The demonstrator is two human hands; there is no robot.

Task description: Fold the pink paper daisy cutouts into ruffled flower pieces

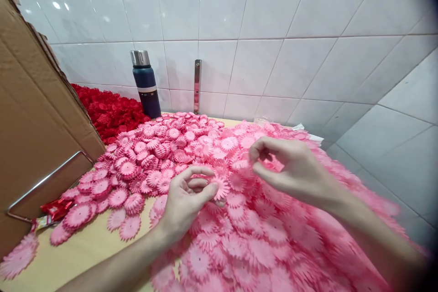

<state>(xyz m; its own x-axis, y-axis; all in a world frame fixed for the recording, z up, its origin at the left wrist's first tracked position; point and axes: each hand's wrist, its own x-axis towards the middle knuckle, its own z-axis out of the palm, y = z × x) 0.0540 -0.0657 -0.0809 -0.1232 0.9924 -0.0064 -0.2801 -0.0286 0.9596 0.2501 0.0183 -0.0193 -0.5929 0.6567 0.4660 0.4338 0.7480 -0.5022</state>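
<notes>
My left hand (pixel 191 196) is closed, its thumb and fingers pinching a pink flower-shaped disc (pixel 221 188) with a scalloped edge and a pale centre. To its right and a little higher, my right hand (pixel 282 162) curls with thumb and forefinger brought close together. Whatever sits between those fingertips, if anything, does not stand out against the pink behind. Under and around both hands spreads a large heap of loose pink flower discs (pixel 273 230). Stacked pink flower discs (pixel 128 169) pile up farther left.
A dark blue bottle (pixel 147 86) with a steel cap stands by the tiled wall (pixel 219 9). Red flower pieces (pixel 109 112) lie behind a cardboard panel (pixel 37 114) at left. A bent metal rod (pixel 48 180) and a red wrapper (pixel 56 209) are near the panel's foot.
</notes>
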